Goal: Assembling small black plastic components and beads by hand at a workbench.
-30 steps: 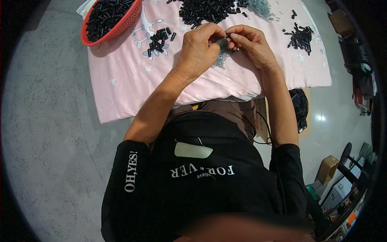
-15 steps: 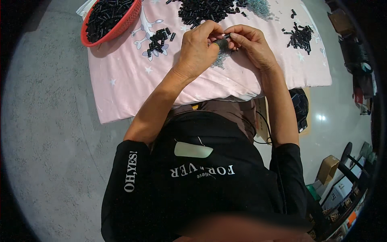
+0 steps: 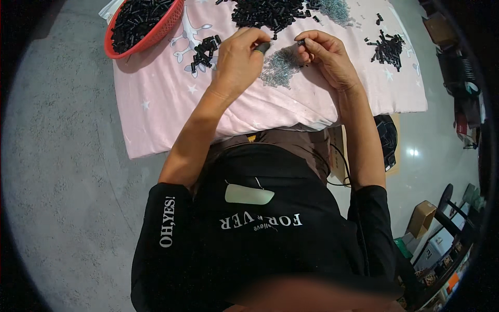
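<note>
My right hand [image 3: 330, 56] pinches a small black cylindrical part [image 3: 301, 42] between thumb and fingertips. To its left, my left hand [image 3: 238, 60] is curled closed above the cloth, with a dark cover [image 3: 263, 48] on its thumb. Whatever its fingers hold is hidden. Between the two hands lies a loose heap of tiny silvery, see-through pieces [image 3: 280, 67]. Beside my left hand is a small group of black cylindrical parts [image 3: 205, 52]. Beyond both hands spreads a larger heap of black parts [image 3: 267, 13].
A pink patterned cloth [image 3: 171, 119] covers the table. At the far left stands a red basket [image 3: 174, 23] full of black parts. Another silvery heap [image 3: 337, 11] lies at the back, and slim black pieces [image 3: 388, 51] lie at the right. Boxes [image 3: 422, 218] stand on the floor.
My left hand has moved left, away from my right hand, uncovering more of the silvery heap. My right hand stays nearly in place, still pinching the small black part.
</note>
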{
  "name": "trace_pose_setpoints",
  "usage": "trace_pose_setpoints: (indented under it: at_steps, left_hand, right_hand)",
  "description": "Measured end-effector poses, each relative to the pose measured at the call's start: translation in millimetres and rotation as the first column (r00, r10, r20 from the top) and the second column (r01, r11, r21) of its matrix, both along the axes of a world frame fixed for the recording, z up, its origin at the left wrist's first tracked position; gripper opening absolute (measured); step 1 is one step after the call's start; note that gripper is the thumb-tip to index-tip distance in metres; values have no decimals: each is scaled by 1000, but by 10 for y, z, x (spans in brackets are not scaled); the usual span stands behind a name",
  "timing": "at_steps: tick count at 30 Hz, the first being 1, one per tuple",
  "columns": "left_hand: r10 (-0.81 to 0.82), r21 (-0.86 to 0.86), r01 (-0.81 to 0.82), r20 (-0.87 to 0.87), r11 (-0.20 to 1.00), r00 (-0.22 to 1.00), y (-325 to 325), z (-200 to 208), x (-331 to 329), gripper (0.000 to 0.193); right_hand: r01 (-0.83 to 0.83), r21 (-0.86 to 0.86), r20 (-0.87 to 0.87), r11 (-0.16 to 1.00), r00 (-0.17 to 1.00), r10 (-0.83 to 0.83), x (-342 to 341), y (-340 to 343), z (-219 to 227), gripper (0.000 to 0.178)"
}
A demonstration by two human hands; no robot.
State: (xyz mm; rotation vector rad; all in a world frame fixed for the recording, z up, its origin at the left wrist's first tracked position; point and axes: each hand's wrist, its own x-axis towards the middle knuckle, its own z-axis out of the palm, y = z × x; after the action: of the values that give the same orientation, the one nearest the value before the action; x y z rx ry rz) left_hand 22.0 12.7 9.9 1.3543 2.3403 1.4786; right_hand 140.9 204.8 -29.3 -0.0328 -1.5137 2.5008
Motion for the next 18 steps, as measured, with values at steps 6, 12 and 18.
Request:
trace_pose_setpoints:
  at_steps: [6,12,18]
  left_hand:
    - [-99,21,99,-6,995,995,155,70,169,28]
    - [-114,34,109,350,994,930,209,-97,196,30]
    - [-153,76,136,648,988,746,226,-95,189,31]
  right_hand:
    - [37,57,13,998,999,-38,7,-42,-3,19]
    - [252,385,-133,888,967,-217,-36,-165,-23,16]
    - [365,535,-268,762,929,-257,-53,-213,44,21]
